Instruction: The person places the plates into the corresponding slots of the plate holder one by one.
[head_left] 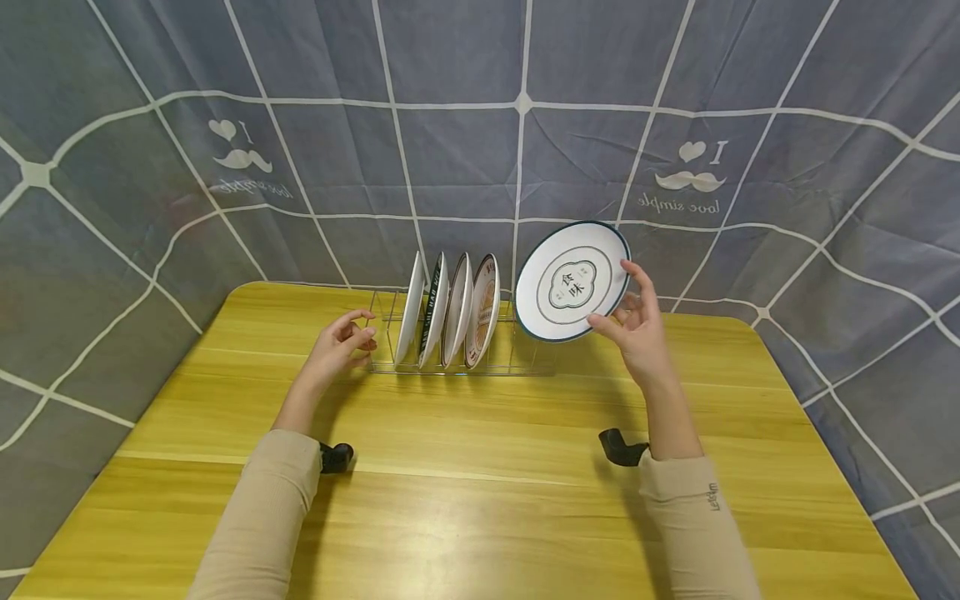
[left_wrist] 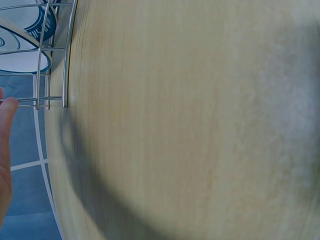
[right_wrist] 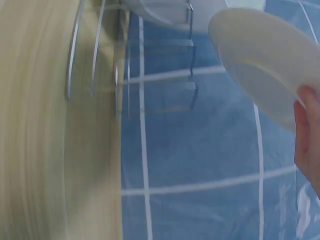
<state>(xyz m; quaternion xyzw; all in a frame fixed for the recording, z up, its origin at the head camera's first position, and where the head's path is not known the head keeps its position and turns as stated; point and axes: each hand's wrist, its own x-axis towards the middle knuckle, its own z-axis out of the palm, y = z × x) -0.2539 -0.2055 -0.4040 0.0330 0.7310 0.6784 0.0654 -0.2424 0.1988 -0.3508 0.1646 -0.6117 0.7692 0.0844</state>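
Observation:
My right hand (head_left: 640, 329) pinches a white plate (head_left: 540, 283) by its right edge, thumb on the front. The plate has a dark green rim and a printed emblem in the middle, and it is raised above the right end of a wire dish rack (head_left: 525, 373). In the right wrist view the plain back of this plate (right_wrist: 250, 45) shows. My left hand (head_left: 341, 346) holds the left end of the rack with curled fingers; in the left wrist view the thumb (left_wrist: 7, 117) lies against the rack's end wire. Several plates (head_left: 482, 312) stand upright in the rack's slots.
The rack stands near the back of a yellow wood-grain table (head_left: 465, 517). Behind it hangs a grey curtain (head_left: 465, 158) with white lines. Black wrist-worn pieces (head_left: 624, 450) stick inward from both sleeves.

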